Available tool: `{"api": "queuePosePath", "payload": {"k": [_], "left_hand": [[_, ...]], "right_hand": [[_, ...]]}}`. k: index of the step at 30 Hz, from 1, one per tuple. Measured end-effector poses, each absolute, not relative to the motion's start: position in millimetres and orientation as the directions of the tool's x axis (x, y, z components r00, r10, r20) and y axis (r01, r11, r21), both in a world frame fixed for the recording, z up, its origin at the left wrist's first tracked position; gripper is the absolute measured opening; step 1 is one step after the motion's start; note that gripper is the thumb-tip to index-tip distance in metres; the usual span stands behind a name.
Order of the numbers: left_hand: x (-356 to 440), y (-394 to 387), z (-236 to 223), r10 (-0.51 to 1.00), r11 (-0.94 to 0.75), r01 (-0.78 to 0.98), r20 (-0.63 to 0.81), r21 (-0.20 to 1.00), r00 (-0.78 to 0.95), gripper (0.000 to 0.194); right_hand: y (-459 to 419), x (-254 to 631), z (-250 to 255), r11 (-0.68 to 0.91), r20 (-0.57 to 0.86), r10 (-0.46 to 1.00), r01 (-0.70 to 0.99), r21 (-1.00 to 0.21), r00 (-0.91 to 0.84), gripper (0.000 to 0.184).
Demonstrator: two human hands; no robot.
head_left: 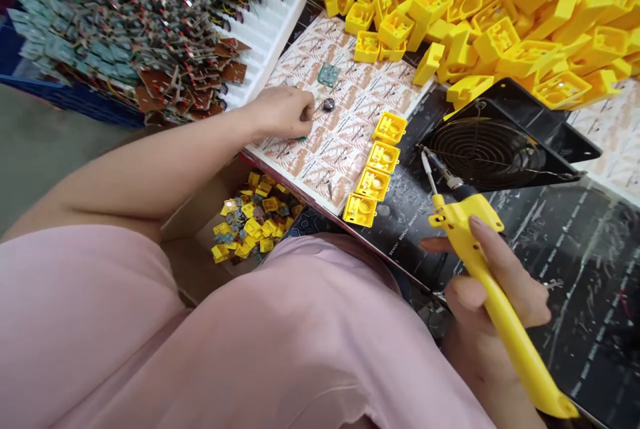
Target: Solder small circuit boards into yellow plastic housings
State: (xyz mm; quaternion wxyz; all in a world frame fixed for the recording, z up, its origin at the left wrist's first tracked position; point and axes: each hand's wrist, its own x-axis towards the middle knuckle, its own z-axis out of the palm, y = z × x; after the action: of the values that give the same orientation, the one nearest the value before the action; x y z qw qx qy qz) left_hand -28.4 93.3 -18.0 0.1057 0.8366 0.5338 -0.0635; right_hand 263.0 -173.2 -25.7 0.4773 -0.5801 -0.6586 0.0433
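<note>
Work surface seen from above, centred on a printed paper sheet (345,122) lying on a scratched black mat (565,295).

Left hand (283,112): resting over the sheet's left edge, fingers curled together just beside a small round dark disc (329,104); whether they grip anything is hidden. A small green circuit board (329,74) lies on the sheet, beyond the disc.

Right hand (477,342): clenched around a yellow hand tool (465,232) with a metal tip (429,165), held above the mat to the right of the sheet.

Four yellow plastic cases (375,175) stand in a row along the sheet's right edge; a large heap of similar cases (450,15) lies beyond it. A black fan with a wire guard (485,142) sits to the right of the sheet.

Left of the sheet, a white foam tray (265,35) carries packed rows of wired circuit boards (150,22), with a blue crate (65,99) beneath. Below the sheet, a cardboard box (200,235) holds loose yellow cases and parts (253,215), beside the person's pink clothing (125,329). Grey floor (40,155) shows farther left of the sheet.
</note>
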Motion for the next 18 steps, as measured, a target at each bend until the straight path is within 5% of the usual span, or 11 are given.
{"api": "queuePosePath", "payload": {"k": [3, 6, 9, 13, 18], "left_hand": [[-32, 66, -9, 0.874, -0.385, 0.909, -0.253, 0.159, 0.415, 0.048], [-33, 51, -8, 0.855, -0.394, 0.908, -0.306, 0.141, 0.418, 0.042], [-34, 44, -14, 0.859, -0.445, 0.887, -0.224, 0.121, 0.461, 0.032], [-34, 41, -28, 0.856, -0.485, 0.859, -0.113, 0.165, 0.505, 0.031], [-30, 34, -29, 0.810, -0.570, 0.807, -0.059, 0.155, 0.584, 0.025]], "right_hand": [[-162, 253, -16, 0.390, 0.576, 0.817, 0.725, -0.567, 0.011, 0.039], [-150, 250, -18, 0.457, 0.590, 0.801, 0.738, -0.497, -0.098, 0.038], [-140, 247, -21, 0.519, 0.615, 0.770, 0.726, -0.451, -0.168, 0.037], [-130, 241, -23, 0.567, 0.595, 0.745, 0.758, -0.323, -0.304, 0.011], [-119, 232, -36, 0.631, 0.569, 0.724, 0.708, -0.317, -0.391, 0.027]]}}
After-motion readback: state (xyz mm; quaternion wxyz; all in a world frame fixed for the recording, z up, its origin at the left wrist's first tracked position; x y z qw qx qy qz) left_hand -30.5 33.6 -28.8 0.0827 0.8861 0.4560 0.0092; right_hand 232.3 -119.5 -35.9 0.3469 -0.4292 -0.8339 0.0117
